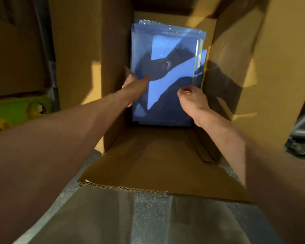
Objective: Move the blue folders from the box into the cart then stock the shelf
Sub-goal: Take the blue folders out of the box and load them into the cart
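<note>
Both hands reaching for the blue folders at the far end of the box

The left hand (134, 85) is pinching the left edge of the blue folders (167, 48), with its thumb lying on top and its fingers slipping down between the stack and the left side of the box (88, 41). The stack is lying flat in clear wrap, its long side running near to far, so each hand is taking a long edge. The right hand (195, 103) is resting its thumb on the right near part of the stack. Its fingers are hidden past the edge, so its grip cannot be told. Both hands are sitting about equally close, and a level two-handed lift toward the near side is probably coming.
</note>
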Available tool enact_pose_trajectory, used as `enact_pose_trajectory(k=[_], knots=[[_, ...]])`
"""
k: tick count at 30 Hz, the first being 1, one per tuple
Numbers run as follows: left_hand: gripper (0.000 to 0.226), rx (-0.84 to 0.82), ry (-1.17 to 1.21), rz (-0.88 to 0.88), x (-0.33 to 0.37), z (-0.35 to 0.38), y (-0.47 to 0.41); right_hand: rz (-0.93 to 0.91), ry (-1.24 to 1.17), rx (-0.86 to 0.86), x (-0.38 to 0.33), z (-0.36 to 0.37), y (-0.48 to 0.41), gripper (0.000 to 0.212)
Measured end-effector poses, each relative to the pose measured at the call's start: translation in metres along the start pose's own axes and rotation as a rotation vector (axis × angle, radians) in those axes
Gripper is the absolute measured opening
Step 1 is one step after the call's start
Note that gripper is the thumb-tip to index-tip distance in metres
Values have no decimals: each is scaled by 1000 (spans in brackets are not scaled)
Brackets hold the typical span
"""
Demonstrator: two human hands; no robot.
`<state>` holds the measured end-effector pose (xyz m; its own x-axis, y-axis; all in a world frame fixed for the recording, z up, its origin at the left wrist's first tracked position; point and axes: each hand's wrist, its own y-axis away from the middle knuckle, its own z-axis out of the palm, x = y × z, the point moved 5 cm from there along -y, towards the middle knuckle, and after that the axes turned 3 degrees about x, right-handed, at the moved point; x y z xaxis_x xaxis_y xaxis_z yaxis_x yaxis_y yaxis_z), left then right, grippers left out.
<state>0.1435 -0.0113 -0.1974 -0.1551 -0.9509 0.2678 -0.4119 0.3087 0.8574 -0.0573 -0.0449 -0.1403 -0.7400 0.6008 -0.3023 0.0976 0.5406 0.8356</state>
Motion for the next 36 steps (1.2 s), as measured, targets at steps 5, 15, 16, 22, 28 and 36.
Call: enact_pose_trajectory(k=[5, 15, 16, 22, 28, 36], knots=[[70, 153, 8, 8, -6, 7, -12, 9, 36, -16, 13, 8, -20, 29], [34, 97, 248, 36, 6, 11, 17, -20, -96, -26, 6, -2, -21, 40], [28, 84, 249, 62, 11, 11, 24, -21, -151, -12, 2, -5, -19, 43], [52, -244, 134, 259, 38, 24, 76, -45, -427, 69, -33, -32, -7, 64], [63, -586, -110, 335, 46, 48, 97, -110, -370, 177, -26, -48, -21, 55], [71, -128, 11, 175, 28, 14, 13, -187, -332, 141, -5, -48, -31, 39]])
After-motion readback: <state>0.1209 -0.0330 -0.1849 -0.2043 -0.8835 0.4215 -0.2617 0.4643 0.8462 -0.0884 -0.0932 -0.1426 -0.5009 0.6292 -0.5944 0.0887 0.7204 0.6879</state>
